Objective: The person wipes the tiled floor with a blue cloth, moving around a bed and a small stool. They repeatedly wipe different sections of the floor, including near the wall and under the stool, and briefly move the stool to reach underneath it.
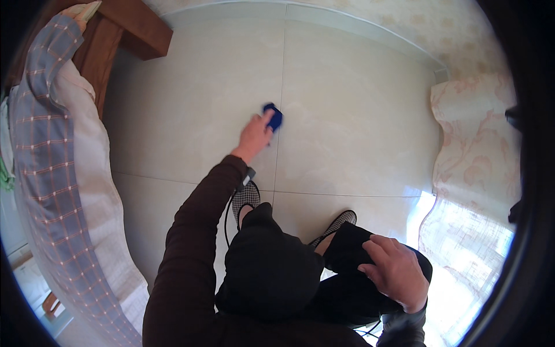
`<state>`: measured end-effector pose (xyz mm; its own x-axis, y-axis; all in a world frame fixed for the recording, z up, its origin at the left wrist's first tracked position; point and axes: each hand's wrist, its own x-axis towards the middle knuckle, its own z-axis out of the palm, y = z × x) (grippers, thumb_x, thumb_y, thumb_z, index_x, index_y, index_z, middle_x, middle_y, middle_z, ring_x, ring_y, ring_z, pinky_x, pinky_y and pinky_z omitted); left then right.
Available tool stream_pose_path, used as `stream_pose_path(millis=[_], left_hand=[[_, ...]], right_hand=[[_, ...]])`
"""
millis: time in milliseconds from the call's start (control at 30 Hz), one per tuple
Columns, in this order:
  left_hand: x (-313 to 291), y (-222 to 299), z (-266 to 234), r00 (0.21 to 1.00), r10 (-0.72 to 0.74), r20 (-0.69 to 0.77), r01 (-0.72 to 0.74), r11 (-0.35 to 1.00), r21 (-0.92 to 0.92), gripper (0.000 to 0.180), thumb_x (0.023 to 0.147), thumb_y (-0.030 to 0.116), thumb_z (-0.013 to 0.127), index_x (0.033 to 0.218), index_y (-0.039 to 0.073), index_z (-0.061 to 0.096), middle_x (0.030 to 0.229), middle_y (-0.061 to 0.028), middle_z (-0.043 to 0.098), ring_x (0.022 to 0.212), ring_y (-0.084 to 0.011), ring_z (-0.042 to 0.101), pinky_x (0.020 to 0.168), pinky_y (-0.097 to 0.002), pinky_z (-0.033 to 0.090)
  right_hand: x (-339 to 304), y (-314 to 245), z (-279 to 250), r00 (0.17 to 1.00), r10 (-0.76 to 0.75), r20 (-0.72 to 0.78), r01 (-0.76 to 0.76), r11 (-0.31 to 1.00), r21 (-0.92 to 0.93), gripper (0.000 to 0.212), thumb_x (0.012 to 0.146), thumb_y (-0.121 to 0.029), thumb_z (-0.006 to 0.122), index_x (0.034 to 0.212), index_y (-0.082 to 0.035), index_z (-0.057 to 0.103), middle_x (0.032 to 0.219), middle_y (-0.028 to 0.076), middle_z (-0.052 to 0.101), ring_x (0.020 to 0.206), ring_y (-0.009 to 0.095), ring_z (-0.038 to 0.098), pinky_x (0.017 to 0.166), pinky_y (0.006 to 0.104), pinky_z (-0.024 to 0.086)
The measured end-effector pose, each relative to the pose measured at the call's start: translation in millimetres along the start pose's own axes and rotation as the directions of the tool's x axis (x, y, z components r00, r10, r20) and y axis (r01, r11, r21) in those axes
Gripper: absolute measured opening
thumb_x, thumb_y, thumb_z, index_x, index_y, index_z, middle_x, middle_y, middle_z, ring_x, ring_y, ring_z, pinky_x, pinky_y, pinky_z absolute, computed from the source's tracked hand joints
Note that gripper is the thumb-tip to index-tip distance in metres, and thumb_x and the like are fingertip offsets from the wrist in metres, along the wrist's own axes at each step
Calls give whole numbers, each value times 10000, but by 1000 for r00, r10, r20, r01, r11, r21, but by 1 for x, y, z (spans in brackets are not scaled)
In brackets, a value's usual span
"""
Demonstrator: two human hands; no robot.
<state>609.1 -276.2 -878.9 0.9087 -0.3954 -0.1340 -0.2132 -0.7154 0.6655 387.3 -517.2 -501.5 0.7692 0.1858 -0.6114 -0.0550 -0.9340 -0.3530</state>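
Observation:
My left arm, in a dark brown sleeve, reaches forward over the pale tiled floor (199, 136). My left hand (256, 136) is closed on a small dark blue thing (276, 118), which looks like a folded cloth. Blur hides its exact kind. One finger stretches along its top, and it seems to be against the tile, just left of a grout line. On the black trouser knee at lower right rests my right hand (396, 270), holding nothing, its fingers loosely spread and slightly bent.
My feet in checked slippers (247, 195) stand on the floor below the left hand. To the left, a checked grey bedspread (49, 144) hangs beside a brown wooden frame (141, 34). A patterned curtain (474, 136) hangs right. Skirting (370, 32) borders the far wall.

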Motion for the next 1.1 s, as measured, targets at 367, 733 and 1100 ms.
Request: stream_pose_path(millis=[367,733,1100], left_hand=[[-8,63,96,833,349,430,-444,885,141,305,930,86,416,1233,84,452,952,-194,582,841,-389,606,701,-501,495],[-72,37,30,733,396,554,-283,917,-281,523,773,92,592,1285,199,569,1025,-150,593,966,-349,585,835,-420,486],[-204,-96,-104,972,-231,37,234,956,-178,589,790,171,637,1360,109,501,1224,-207,604,1125,-338,590,969,-369,460]], right_hand=[[5,-4,-1,995,-89,36,89,996,-4,365,828,-214,715,1110,-52,550,1129,169,573,967,315,606,838,384,505],[1,-8,-1,996,-81,-48,78,996,-48,339,821,-218,719,1075,-52,567,1108,150,587,975,308,608,838,380,502],[-8,-21,3,990,-88,-109,83,995,-56,349,825,-227,697,1098,-40,588,1088,149,616,984,344,601,827,412,504]])
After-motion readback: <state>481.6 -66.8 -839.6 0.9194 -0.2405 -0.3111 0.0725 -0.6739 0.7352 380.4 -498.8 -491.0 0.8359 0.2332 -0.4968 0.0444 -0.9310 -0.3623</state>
